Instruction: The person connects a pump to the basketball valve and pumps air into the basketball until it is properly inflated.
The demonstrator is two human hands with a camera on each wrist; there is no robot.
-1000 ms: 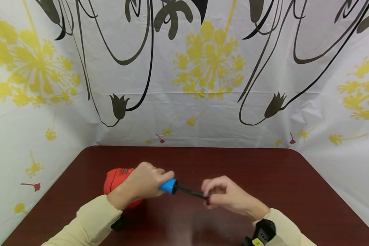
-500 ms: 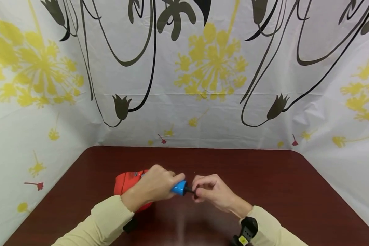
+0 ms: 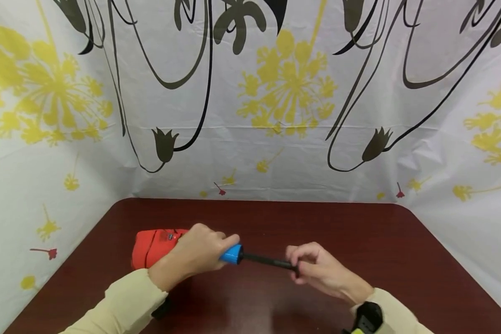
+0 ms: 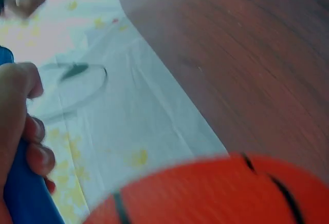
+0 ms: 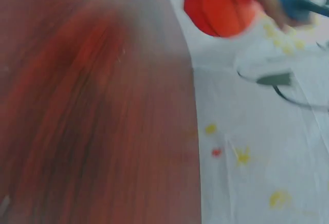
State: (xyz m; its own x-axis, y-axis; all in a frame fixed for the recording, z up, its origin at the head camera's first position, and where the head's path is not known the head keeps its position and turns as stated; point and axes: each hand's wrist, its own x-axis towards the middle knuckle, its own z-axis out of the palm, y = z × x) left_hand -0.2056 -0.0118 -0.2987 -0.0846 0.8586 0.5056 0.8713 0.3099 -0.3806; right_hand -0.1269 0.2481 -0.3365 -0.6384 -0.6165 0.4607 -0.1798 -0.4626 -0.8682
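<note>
- Holding pump (image 3: 232,254), blue with black rod (image 3: 267,260), between both hands in front of the person, over table (image 3: 338,222).
- Showing a long stretch of rod between hands, sloping slightly down toward right hand (image 3: 317,269) in head view.
- Gripping blue barrel with left hand (image 3: 198,248), fingers curled round it, thumb near the rod end.
- Pinching black handle (image 3: 297,268) at rod's outer end between thumb and fingers of right hand.
- Seeing ball (image 3: 154,248), red with black lines, just left of left hand and partly hidden by it. Cannot tell whether joined to pump or resting on table.
- Wearing pale sleeves (image 3: 125,297), plus black device (image 3: 368,317) on right wrist.
- Working at a dark red-brown table with rounded far corners, facing white curtain (image 3: 275,160) printed with yellow and grey-black flowers.
- Getting blur in right wrist view.
</note>
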